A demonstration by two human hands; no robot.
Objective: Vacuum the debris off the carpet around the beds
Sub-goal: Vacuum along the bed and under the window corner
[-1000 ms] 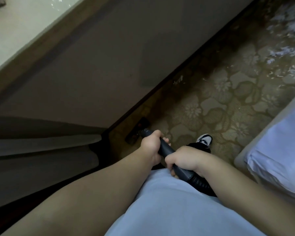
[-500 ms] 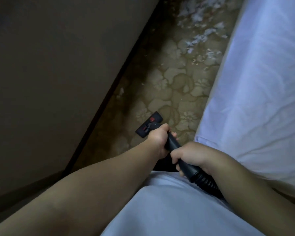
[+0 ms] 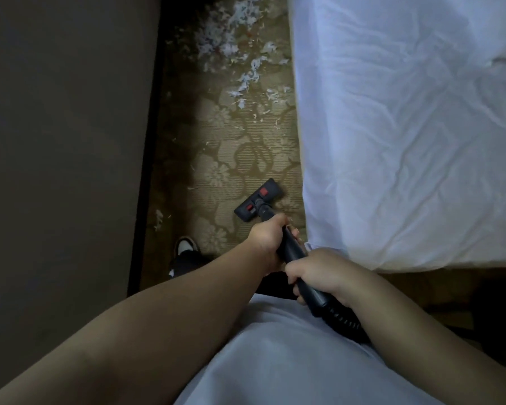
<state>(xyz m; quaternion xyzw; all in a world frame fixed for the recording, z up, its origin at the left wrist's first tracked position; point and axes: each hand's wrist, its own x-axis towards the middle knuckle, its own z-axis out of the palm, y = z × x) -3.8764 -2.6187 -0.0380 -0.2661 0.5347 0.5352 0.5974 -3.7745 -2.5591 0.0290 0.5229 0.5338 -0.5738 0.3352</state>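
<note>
While both hands are wrapped round the wand (image 3: 289, 247), the work is a forward stroke along the carpet (image 3: 240, 153) beside the bed (image 3: 406, 127). The left hand (image 3: 268, 241) grips low on the wand, fingers curled tight about it. The right hand (image 3: 319, 273) clamps the upper end, just above the hose (image 3: 342, 317).

The nozzle (image 3: 257, 200) sits on the carpet close beside the bed's near corner, skewed rather than square to the bed's side. The thick debris (image 3: 231, 45) lies farther up the bed's side, well apart from the nozzle, with thin flecks between.

I judge it best to square the nozzle first, then push slowly in a straight lane hugging the bed's edge. The left hand should press it flat and the right should steer. Overlapping lanes outward from the bed should catch the flecks. Going fast into the heap would likely scatter or clog it, so it is better taken from its near edge.
</note>
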